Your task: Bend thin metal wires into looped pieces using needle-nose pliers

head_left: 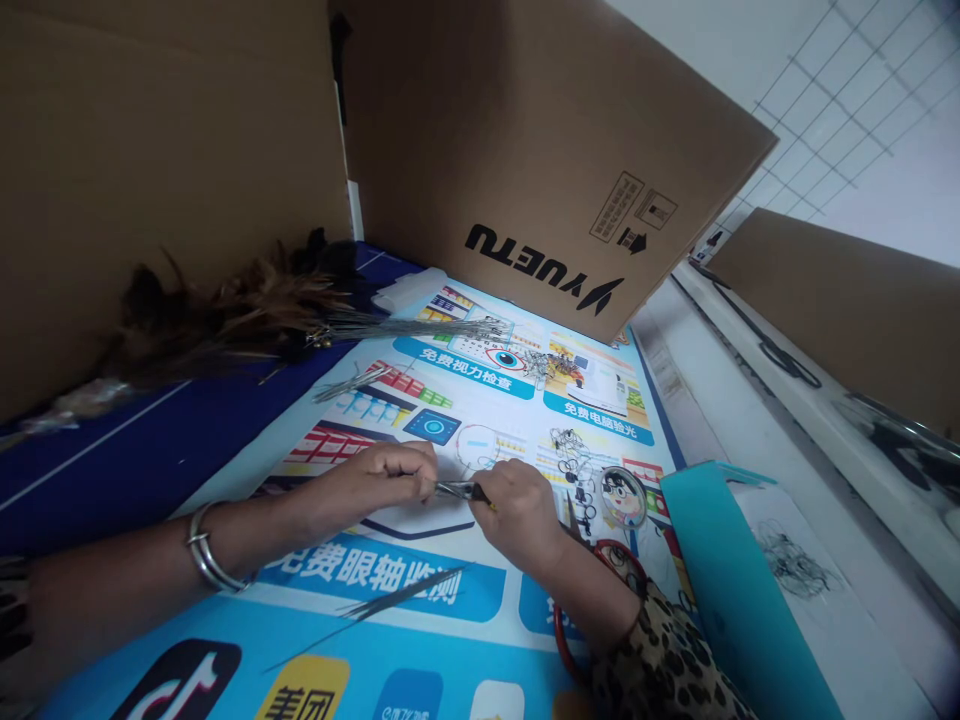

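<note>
My right hand [517, 510] is closed around a small pair of pliers [456, 490], whose metal jaws point left. The pliers' tips meet the fingers of my left hand [397, 474], which is closed in a pinch; what it holds is hidden. Below the hands lies a bundle of thin grey wires [405, 596]. Bent wire loops [574, 455] are scattered to the right. Partly under my right forearm are red-handled scissors [621, 562].
Brown feathers [247, 305] and more straight wires [427, 328] lie at the back left. A teal box [739, 590] on the right contains tangled wire pieces [795, 560]. Large cardboard boxes [525, 130] wall off the back and left. A printed poster [315, 615] covers the table.
</note>
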Demonstrator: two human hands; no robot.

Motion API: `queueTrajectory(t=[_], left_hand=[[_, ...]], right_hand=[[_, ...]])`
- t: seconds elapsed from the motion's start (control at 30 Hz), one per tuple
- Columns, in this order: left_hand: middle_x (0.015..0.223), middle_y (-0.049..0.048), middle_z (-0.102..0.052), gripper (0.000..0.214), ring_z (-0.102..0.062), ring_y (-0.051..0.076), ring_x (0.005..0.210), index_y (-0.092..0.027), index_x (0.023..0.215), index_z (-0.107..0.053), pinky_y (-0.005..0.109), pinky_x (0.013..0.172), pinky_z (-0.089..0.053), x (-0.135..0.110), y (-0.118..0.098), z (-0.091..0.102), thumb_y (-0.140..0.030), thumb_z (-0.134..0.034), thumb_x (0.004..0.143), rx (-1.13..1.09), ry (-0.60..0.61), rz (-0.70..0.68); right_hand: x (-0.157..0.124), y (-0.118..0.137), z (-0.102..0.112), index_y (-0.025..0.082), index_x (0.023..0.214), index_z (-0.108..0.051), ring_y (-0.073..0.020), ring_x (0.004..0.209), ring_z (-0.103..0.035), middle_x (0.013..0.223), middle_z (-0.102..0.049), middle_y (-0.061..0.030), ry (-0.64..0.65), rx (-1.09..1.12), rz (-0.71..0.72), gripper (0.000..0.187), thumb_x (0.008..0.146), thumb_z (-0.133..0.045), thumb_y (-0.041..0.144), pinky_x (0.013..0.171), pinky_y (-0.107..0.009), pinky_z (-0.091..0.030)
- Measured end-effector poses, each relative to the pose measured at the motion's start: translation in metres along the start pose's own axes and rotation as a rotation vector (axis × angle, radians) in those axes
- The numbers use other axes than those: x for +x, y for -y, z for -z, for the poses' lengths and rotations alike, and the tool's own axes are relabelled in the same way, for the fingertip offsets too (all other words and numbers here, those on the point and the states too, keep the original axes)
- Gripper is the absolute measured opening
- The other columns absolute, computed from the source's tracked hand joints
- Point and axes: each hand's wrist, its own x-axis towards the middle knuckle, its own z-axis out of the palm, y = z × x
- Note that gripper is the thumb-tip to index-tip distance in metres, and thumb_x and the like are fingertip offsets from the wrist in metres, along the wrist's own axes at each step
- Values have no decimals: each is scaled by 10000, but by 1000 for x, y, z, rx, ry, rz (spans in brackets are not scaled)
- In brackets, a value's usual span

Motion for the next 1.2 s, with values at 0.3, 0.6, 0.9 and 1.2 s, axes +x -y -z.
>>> queueTrajectory(t=[0.3, 0.6, 0.9, 1.2], left_hand=[[762, -9, -557, 244, -539, 154, 712, -196, 653, -621, 255, 661, -440, -1, -5, -1, -292, -551, 866, 6, -1, 31], [755, -13, -528, 261, -514, 152, 714, -190, 648, -615, 251, 656, -394, -1, -2, 0, -318, -566, 870, -17, 25, 31], [800, -7, -544, 227, -517, 168, 773, -193, 668, -643, 257, 692, -381, -1, 1, -1, -312, -596, 855, -124, 11, 93], [785, -15, -525, 263, -501, 151, 749, -191, 685, -625, 248, 698, -374, -1, 9, 0, -324, -561, 902, -173, 53, 54]], right_hand=[[2, 1, 5, 183, 747, -651, -161, 694, -584, 721, -663, -33, 100, 15, -23, 184, 896, -560, 243, 602, -265, -351], [13, 8, 35, 194, 662, -589, -95, 568, -479, 636, -574, 38, 451, 285, -286, 287, 878, -656, 370, 519, -240, -208], [14, 9, 33, 182, 704, -585, -103, 664, -522, 716, -594, 18, 442, 335, -285, 271, 892, -632, 371, 563, -221, -243], [9, 5, 27, 189, 746, -633, -126, 721, -562, 765, -653, -1, 363, 224, -214, 241, 909, -611, 364, 599, -228, -288]])
